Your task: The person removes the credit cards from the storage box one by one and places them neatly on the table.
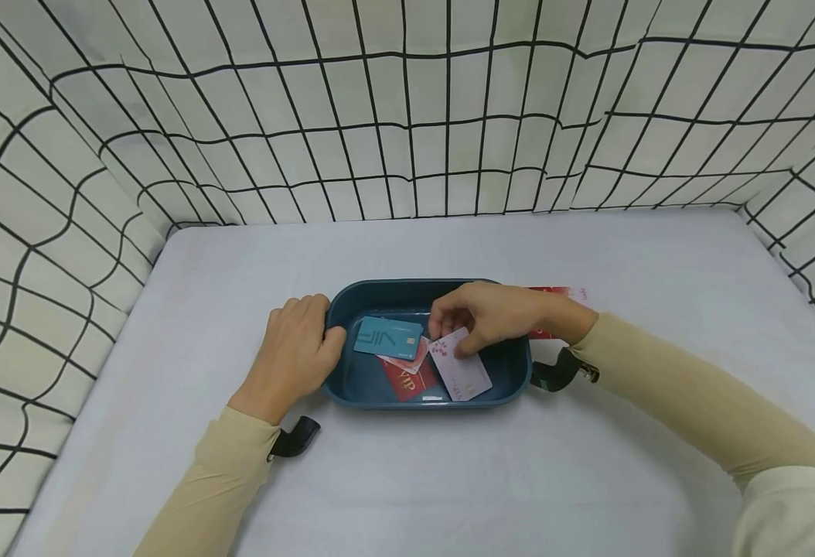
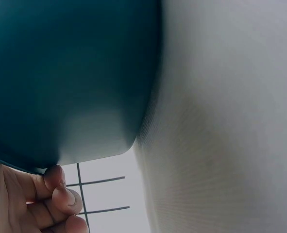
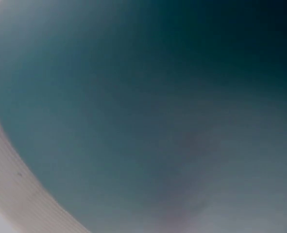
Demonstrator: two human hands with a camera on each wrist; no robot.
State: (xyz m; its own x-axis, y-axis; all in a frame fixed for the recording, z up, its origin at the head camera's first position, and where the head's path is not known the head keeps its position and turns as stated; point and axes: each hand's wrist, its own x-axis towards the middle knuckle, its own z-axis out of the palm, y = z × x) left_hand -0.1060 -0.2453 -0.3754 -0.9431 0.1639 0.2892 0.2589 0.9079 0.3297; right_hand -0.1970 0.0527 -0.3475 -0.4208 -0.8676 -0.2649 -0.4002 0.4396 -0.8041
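Observation:
A dark blue plastic tray point(image 1: 427, 404) stands in the middle of the white table. My left hand point(image 1: 299, 348) grips its left end, thumb over the rim; in the left wrist view the curled fingers point(image 2: 68, 200) show beneath the rim. Inside the tray, my right hand point(image 1: 494, 313) pinches a pale pink card point(image 1: 465, 375) between thumb and fingers. Left of that card lie a teal card point(image 1: 388, 337), a red card point(image 1: 407, 382) marked VIP and a partly covered pink-and-white card point(image 1: 410, 360), all overlapping. The right wrist view shows only the blurred tray wall point(image 3: 60, 111).
Red cards point(image 1: 550, 335) lie on the table just right of the tray, partly hidden behind my right wrist. A black wire grid point(image 1: 407, 124) over white cloth encloses the table at the back and sides. Dark wrist cameras point(image 1: 296, 437) stick out beneath both wrists.

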